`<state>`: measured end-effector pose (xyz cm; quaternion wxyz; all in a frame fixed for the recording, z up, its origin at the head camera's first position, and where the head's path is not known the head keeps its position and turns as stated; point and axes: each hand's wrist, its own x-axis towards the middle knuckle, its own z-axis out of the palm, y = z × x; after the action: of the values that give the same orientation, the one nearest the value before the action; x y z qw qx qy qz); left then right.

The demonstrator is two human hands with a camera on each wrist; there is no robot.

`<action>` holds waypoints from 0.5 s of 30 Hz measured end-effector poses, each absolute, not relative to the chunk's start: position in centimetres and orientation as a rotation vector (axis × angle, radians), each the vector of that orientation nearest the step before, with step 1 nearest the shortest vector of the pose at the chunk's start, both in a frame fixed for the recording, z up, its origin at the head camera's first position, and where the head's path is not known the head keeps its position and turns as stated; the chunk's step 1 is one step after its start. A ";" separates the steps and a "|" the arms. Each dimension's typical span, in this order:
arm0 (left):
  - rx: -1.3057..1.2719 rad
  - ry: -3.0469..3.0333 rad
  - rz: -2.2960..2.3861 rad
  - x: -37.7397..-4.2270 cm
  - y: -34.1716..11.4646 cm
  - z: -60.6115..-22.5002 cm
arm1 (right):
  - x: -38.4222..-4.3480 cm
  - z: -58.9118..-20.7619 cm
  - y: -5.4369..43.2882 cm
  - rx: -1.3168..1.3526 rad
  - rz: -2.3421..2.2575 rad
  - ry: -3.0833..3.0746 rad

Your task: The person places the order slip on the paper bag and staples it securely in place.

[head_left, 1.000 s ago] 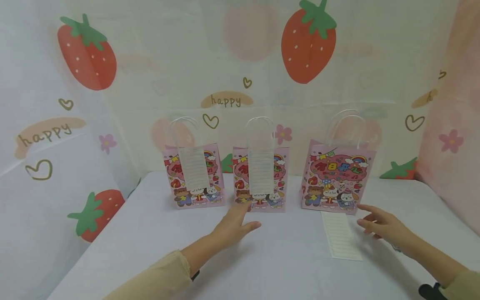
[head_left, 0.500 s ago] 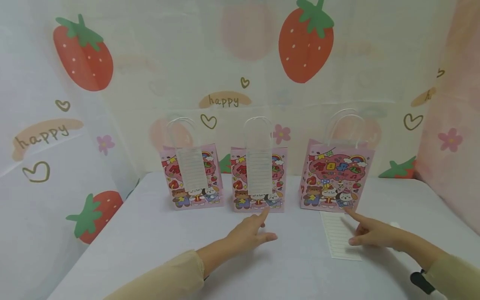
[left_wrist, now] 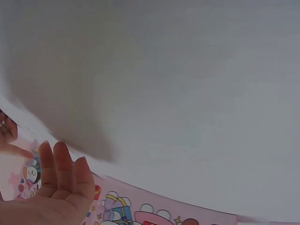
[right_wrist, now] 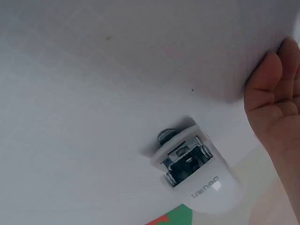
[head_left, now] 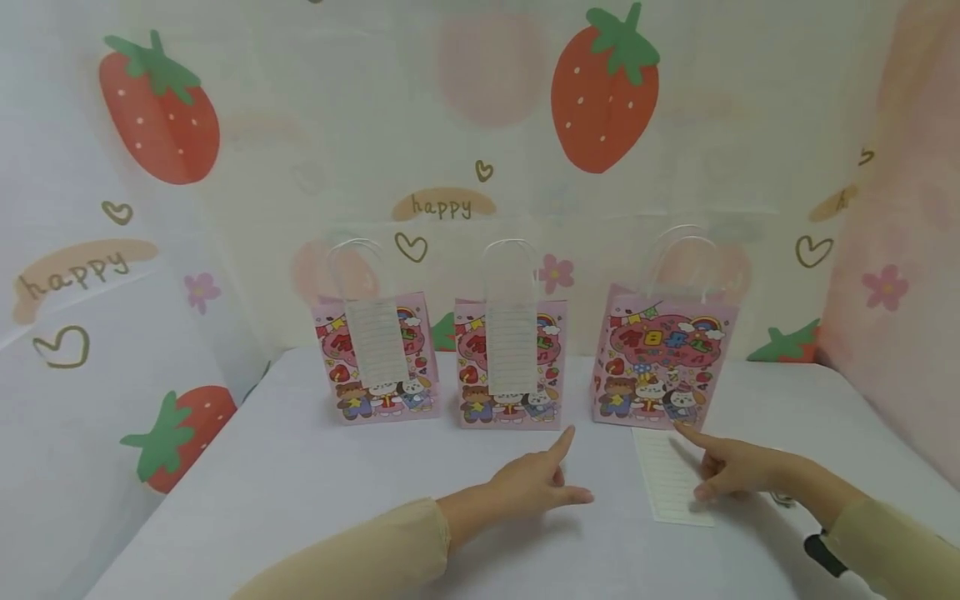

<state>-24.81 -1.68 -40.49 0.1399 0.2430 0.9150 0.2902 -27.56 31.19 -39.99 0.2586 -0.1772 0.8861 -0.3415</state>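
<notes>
Three pink paper gift bags stand in a row in the head view: a left bag [head_left: 418,400], a middle bag [head_left: 547,408] and a right bag [head_left: 663,404]. Lined white paper strips hang on the fronts of the left [head_left: 377,342] and middle [head_left: 513,346] ones. Another lined strip [head_left: 666,483] lies flat before the right bag. My left hand [head_left: 525,483] hovers between middle and right bags, index finger and thumb extended, holding nothing. My right hand [head_left: 738,468] is over the loose strip's right side, index fingertip near the right bag's bottom edge, thumb overlapping the strip's edge.
A small white device [right_wrist: 211,183] with an exposed metal mechanism and printed lettering lies beside my right hand, mostly hidden behind that wrist in the head view. The white table [head_left: 300,517] meets a strawberry-printed backdrop [head_left: 450,125] behind the bags.
My left hand has moved right and a little nearer me, away from the middle bag. My right hand has shifted left onto the loose strip's side. The head view has drifted slightly.
</notes>
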 end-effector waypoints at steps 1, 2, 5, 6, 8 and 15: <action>0.710 2.646 0.819 -24.8 -1.4 -40.5 | -27.6 -40.0 31.2 -0.495 -0.930 2.395; 0.709 2.646 0.805 -24.9 -1.2 -40.5 | -27.6 -40.0 31.1 -0.500 -0.938 2.388; 0.698 2.654 0.761 -25.0 -0.4 -40.5 | -27.6 -40.0 31.0 -0.504 -0.933 2.390; 0.694 2.656 0.750 -25.1 -0.1 -40.5 | -27.7 -40.0 30.9 -0.491 -0.927 2.395; 0.692 2.658 0.720 -25.2 0.6 -40.5 | -27.7 -40.0 30.8 -0.466 -0.911 2.407; 0.739 2.681 0.595 -25.5 3.5 -40.6 | -27.9 -40.1 30.8 -0.423 -0.846 2.453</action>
<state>-25.52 3.51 -40.64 0.1482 0.2568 0.9323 0.2070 -27.94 30.82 -40.13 0.2535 -0.1555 0.9026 -0.3113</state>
